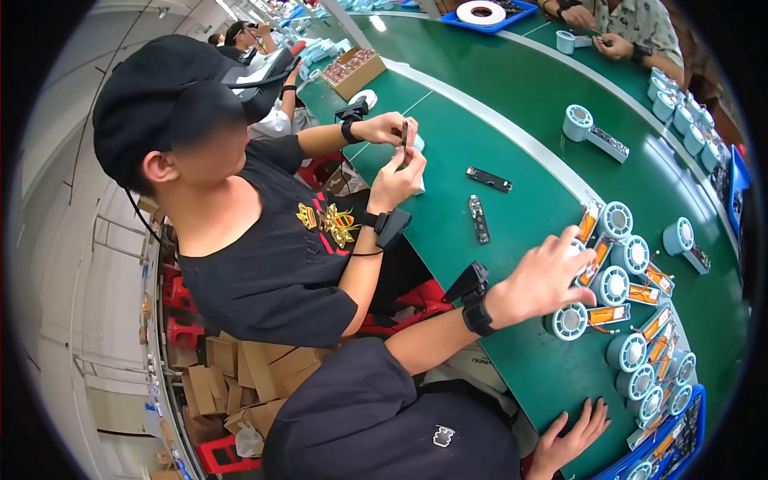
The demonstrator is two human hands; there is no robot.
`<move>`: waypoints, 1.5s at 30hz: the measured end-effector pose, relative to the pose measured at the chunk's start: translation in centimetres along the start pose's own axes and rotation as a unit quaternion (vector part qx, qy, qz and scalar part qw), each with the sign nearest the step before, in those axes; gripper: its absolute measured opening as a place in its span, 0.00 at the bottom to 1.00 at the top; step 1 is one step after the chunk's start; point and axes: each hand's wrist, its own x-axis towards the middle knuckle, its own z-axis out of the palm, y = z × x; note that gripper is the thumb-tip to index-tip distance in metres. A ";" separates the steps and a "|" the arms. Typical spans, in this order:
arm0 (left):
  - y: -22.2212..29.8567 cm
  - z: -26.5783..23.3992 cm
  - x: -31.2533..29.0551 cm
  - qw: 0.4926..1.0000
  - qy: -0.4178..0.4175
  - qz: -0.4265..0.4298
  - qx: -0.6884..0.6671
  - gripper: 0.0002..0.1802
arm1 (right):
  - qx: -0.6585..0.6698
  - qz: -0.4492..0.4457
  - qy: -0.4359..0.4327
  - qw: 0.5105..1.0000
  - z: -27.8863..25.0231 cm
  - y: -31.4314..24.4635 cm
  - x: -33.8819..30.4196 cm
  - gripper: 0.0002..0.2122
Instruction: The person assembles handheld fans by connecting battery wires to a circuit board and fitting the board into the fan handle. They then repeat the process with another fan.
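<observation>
My left hand (544,276) reaches over a cluster of light-blue handheld fans, its fingers spread. Its fingertips are at a fan partly hidden under them; whether they touch it I cannot make out. Just below its thumb lies a fan (569,321) with a round grille and an opened handle showing an orange part (608,314). More such fans (636,353) lie in rows to the right. Near the table edge my right hand (574,436) rests with fingers stretched out, holding nothing. Two dark narrow handle pieces (489,179) (478,219) lie beyond my left hand.
A co-worker in a black cap (156,100) sits at my left, pinching a small dark part. Fans with grey handles (578,123) (679,236) stand on the green conveyor. A blue tray (698,424) is at lower right. Cardboard boxes (272,372) fill the floor behind.
</observation>
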 end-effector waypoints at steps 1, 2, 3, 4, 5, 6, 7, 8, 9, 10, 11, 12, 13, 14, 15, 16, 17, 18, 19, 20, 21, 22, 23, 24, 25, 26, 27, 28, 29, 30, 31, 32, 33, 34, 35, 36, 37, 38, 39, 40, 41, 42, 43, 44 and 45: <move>-0.8 0.1 0.1 1.000 0.011 -0.004 -0.013 0.33 | -0.002 0.000 -0.002 1.000 -0.1 0.1 0.0 0.22; -1.6 0.0 0.2 0.999 0.021 -0.007 -0.027 0.31 | 0.003 -0.001 -0.002 1.000 -0.2 0.3 0.0 0.22; -2.2 0.0 0.4 0.999 0.032 -0.009 -0.040 0.29 | 0.004 -0.009 -0.005 1.000 -0.3 0.6 -0.1 0.22; -2.7 -0.4 0.9 0.999 0.030 -0.005 -0.037 0.29 | 0.002 -0.014 -0.006 1.000 -0.1 0.7 -0.1 0.22; -3.4 -1.2 1.3 0.995 -0.006 -0.048 -0.092 0.27 | 0.001 -0.018 -0.006 1.000 0.1 0.8 -0.1 0.22; -4.0 -2.1 1.4 0.984 -0.042 -0.091 -0.145 0.25 | 0.003 -0.015 -0.002 1.000 0.3 0.7 0.1 0.22; -4.3 -2.6 1.0 0.967 -0.077 -0.138 -0.197 0.23 | 0.007 -0.011 -0.003 1.000 0.2 0.5 0.2 0.21; -4.6 -2.7 0.2 0.968 -0.079 -0.138 -0.195 0.23 | 0.010 -0.006 -0.003 1.000 0.1 0.3 0.4 0.21; -5.0 -3.0 -0.6 0.961 -0.040 -0.143 -0.235 0.21 | 0.014 -0.003 0.000 1.000 0.0 0.2 0.5 0.21; -5.3 -3.3 -1.4 0.950 -0.001 -0.146 -0.276 0.20 | 0.016 -0.001 0.002 1.000 0.0 0.2 0.6 0.21; -5.3 -3.7 -2.2 0.936 0.037 -0.148 -0.316 0.19 | 0.017 -0.004 0.003 1.000 0.0 0.2 0.6 0.21; -4.5 -4.2 -3.1 0.936 0.034 -0.145 -0.318 0.19 | 0.014 -0.004 0.002 1.000 -0.1 0.3 0.5 0.21; -2.3 -5.3 -4.1 0.930 0.040 -0.088 -0.354 0.18 | 0.016 -0.008 0.000 1.000 -0.3 0.3 0.5 0.21; -0.3 -6.0 -5.0 0.920 0.048 -0.030 -0.389 0.17 | 0.017 -0.010 0.001 1.000 -0.2 0.5 0.2 0.21; 1.5 -6.0 -5.5 0.918 -0.014 0.022 -0.395 0.19 | 0.011 -0.008 0.010 1.000 0.2 0.9 -0.3 0.21; 3.1 -6.0 -5.7 0.912 -0.077 0.075 -0.397 0.21 | 0.006 -0.005 0.020 1.000 0.6 1.3 -0.5 0.21; 4.9 -5.8 -5.8 0.919 -0.156 0.128 -0.339 0.22 | 0.001 -0.002 0.031 1.000 1.0 1.5 -0.5 0.21; 6.4 -5.5 -6.4 0.920 -0.229 0.170 -0.271 0.23 | 0.010 -0.014 0.030 0.999 1.0 1.3 -0.2 0.21; 7.1 -3.7 -6.9 0.918 -0.228 0.174 -0.273 0.23 | 0.026 -0.009 0.027 0.999 0.7 1.3 -0.2 0.22; 7.8 -1.7 -7.6 0.926 -0.218 0.254 -0.172 0.19 | 0.046 -0.010 0.020 0.999 0.4 1.1 0.0 0.22; 8.6 -0.2 -7.9 0.918 -0.206 0.333 -0.068 0.15 | 0.064 -0.007 0.015 0.998 0.1 1.0 -0.1 0.23; 8.8 0.8 -8.2 0.918 -0.205 0.334 -0.068 0.15 | 0.062 -0.008 0.016 0.998 0.0 1.0 -0.1 0.23; 8.9 1.8 -8.2 0.916 -0.186 0.355 -0.016 0.12 | 0.063 -0.009 0.020 0.998 0.0 1.0 -0.3 0.23; 8.9 2.3 -8.0 0.910 -0.167 0.377 0.040 0.08 | 0.066 -0.009 0.027 0.997 0.3 0.9 -0.2 0.23; 8.9 2.7 -8.0 0.901 -0.146 0.396 0.095 0.05 | 0.069 -0.010 0.035 0.997 0.5 0.8 -0.2 0.24; 9.0 3.0 -8.0 0.900 -0.144 0.401 0.096 0.05 | 0.067 -0.009 0.039 0.997 0.5 0.9 -0.1 0.24; 9.1 3.3 -8.2 0.904 -0.130 0.395 0.094 0.03 | 0.070 -0.018 0.040 0.997 0.4 0.9 -0.1 0.23; 9.1 3.6 -8.3 0.909 -0.116 0.388 0.093 0.01 | 0.072 -0.029 0.042 0.996 0.3 1.0 0.0 0.23; 9.1 3.7 -8.3 0.914 -0.102 0.381 0.091 0.01 | 0.074 -0.039 0.042 0.996 0.0 0.8 0.1 0.23; 9.0 3.8 -8.1 0.914 -0.099 0.383 0.091 0.01 | 0.072 -0.040 0.045 0.996 -0.7 0.7 0.5 0.23; 8.6 4.2 -7.9 0.922 -0.062 0.373 0.084 0.01 | 0.106 -0.059 0.031 0.992 -2.2 0.1 1.3 0.23; 8.1 4.6 -7.7 0.929 -0.024 0.362 0.077 0.01 | 0.139 -0.078 0.017 0.987 -3.6 -0.4 2.1 0.24; 7.6 4.9 -7.6 0.934 0.015 0.349 0.070 0.02 | 0.172 -0.099 0.002 0.980 -4.2 -0.9 2.5 0.25; 7.4 5.3 -7.5 0.933 0.021 0.352 0.068 0.02 | 0.166 -0.102 0.005 0.981 -4.0 -1.0 2.3 0.25; 7.3 5.7 -7.4 0.938 0.036 0.342 0.047 0.02 | 0.162 -0.061 0.015 0.985 -3.1 -0.8 1.9 0.24; 7.4 6.2 -7.7 0.942 0.052 0.332 0.025 0.02 | 0.158 -0.019 0.025 0.987 -2.2 -0.4 1.0 0.24; 7.2 6.4 -7.5 0.943 0.073 0.323 0.005 0.03 | 0.152 0.017 0.040 0.987 -1.3 -0.1 0.9 0.24; 6.9 6.5 -7.6 0.941 0.085 0.327 0.005 0.03 | 0.146 0.008 0.047 0.988 -0.7 0.1 0.5 0.24; 6.8 6.6 -7.8 0.943 0.087 0.322 -0.011 0.04 | 0.164 0.024 0.048 0.985 -0.4 0.3 0.1 0.26; 6.7 6.7 -7.9 0.944 0.088 0.318 -0.028 0.04 | 0.182 0.041 0.049 0.981 -0.1 0.6 -0.2 0.28; 6.6 6.8 -7.9 0.944 0.087 0.315 -0.046 0.05 | 0.200 0.059 0.050 0.977 0.3 0.9 -0.3 0.30; 6.7 6.7 -7.8 0.940 0.093 0.323 -0.051 0.05 | 0.191 0.058 0.058 0.978 0.4 0.9 -0.3 0.30; 6.8 6.8 -7.7 0.940 0.084 0.327 -0.050 0.06 | 0.184 0.048 0.064 0.980 0.5 1.0 -0.4 0.28; 6.8 6.5 -7.9 0.940 0.073 0.329 -0.049 0.07 | 0.177 0.041 0.065 0.981 0.4 0.7 -0.5 0.26; 6.8 6.3 -8.1 0.939 0.059 0.334 -0.051 0.08 | 0.169 0.038 0.068 0.983 -0.2 0.5 -0.9 0.24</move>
